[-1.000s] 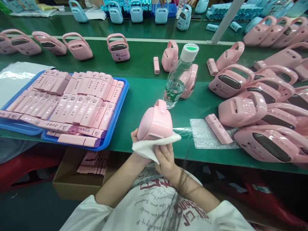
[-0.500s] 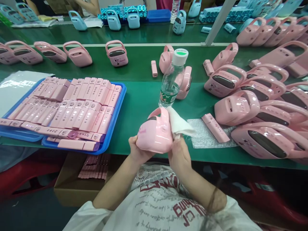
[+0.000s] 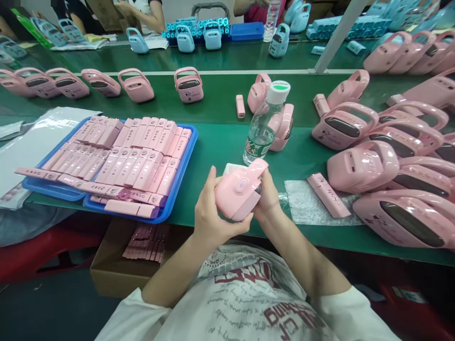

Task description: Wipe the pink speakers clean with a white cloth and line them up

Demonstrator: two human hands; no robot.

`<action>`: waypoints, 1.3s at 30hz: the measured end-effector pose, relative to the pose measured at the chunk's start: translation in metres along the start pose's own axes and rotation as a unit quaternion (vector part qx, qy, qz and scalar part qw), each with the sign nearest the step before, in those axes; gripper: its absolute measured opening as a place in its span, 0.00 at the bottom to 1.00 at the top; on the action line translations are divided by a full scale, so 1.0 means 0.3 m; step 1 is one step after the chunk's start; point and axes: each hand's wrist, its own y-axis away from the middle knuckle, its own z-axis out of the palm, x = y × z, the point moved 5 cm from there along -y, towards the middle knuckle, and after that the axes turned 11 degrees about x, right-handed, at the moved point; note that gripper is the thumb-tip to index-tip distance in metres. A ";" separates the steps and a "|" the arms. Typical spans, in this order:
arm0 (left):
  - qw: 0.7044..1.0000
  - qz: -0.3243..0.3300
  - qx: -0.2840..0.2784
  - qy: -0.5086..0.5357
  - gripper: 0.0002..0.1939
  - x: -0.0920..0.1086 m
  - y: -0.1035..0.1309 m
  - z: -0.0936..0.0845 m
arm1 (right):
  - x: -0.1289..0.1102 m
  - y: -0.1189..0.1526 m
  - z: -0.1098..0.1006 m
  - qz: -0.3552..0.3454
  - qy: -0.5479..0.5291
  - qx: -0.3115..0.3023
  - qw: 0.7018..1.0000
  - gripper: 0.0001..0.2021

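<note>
In front of my shirt I hold a pink portable speaker (image 3: 235, 192) with a loop handle, raised over the table edge and tilted. My left hand (image 3: 209, 213) wraps its left side, thumb along the bottom. My right hand (image 3: 267, 196) grips the right side near the handle; part of its fingers is hidden behind the speaker. A bit of white cloth (image 3: 232, 167) shows behind the speaker's top; which fingers press it cannot be seen. Just beyond stands a clear plastic bottle (image 3: 262, 125) with a white cap. A pink stick-shaped piece (image 3: 329, 195) lies on bubble wrap (image 3: 298, 203) to the right.
Blue trays (image 3: 185, 175) of pink stick-shaped pieces sit at left. Several pink speakers (image 3: 408, 218) crowd the right side; more line the strip behind. A metal post (image 3: 336, 40) rises at back right. Below the table is a cardboard box (image 3: 121, 279). Co-workers (image 3: 145, 16) sit across, near blue speakers.
The speaker has been turned, so a different face with a round button-like mark shows. The cloth has gone from its right side to behind it. My left hand has shifted up its side.
</note>
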 end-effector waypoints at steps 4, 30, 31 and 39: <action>0.999 0.046 0.011 -0.010 0.57 0.009 0.017 0.018 | -0.024 0.008 0.002 0.066 -0.021 -0.003 0.998 0.18; 0.984 -0.161 0.064 -0.034 0.40 -0.328 -0.151 0.125 | -0.288 -0.108 -0.111 -0.142 0.170 -0.122 0.968 0.21; 0.979 -0.188 0.082 -0.010 0.40 -0.353 -0.194 0.155 | -0.275 -0.133 -0.112 -0.112 0.149 -0.101 0.977 0.23; 0.972 -0.205 0.104 0.060 0.40 -0.481 -0.353 0.380 | -0.226 -0.170 -0.134 -0.046 0.125 -0.095 0.986 0.24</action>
